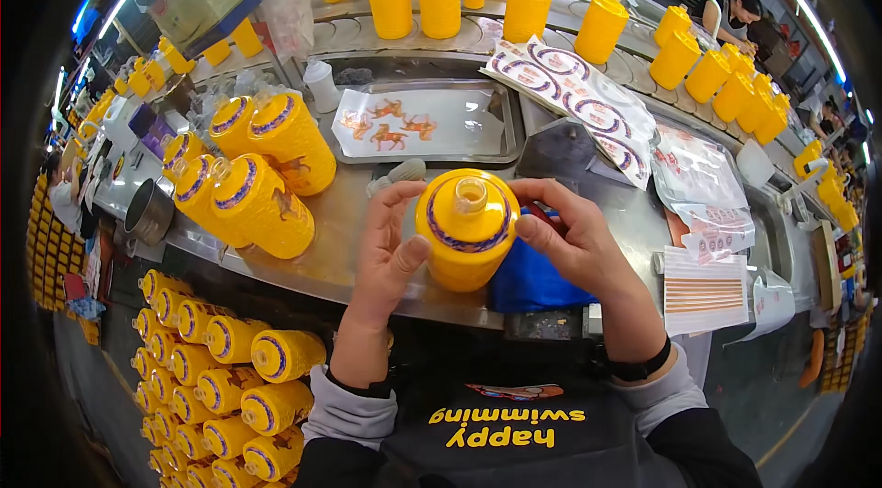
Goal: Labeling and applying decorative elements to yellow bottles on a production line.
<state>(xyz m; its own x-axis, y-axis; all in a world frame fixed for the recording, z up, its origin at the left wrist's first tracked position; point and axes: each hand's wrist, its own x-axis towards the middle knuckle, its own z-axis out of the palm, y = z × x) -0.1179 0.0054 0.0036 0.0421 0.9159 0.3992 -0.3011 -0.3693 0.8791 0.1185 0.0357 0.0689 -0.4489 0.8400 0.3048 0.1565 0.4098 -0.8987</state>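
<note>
Closest to us is our black apron, at the lower edge of the view. Past it spreads the metal table (335, 281), and behind that curves a conveyor belt (349, 36) carrying yellow bottles. Low at our left, beside the table, a stack of yellow bottles (220, 387) is packed in close rows. On the table we see a shallow metal tray (511, 125), with patterned sheets (570, 102) to its right and a group of five bottles (262, 208) to its left. A blue cloth (542, 278) lies under our right hand, near the table's front edge.

Between our hands is the yellow bottle (467, 258), mouth up, over the front of the table; we cannot tell whether its base rests there. Our left hand (386, 235) and right hand (579, 231) curve around its sides, gripping it between them, fingers and thumbs near the shoulder. A black wristband (643, 364) circles our right wrist. Around the bottle's shoulder runs a dark patterned band (469, 244). Smallest are four orange-brown horse pictures (390, 137) on white paper in the tray.
</note>
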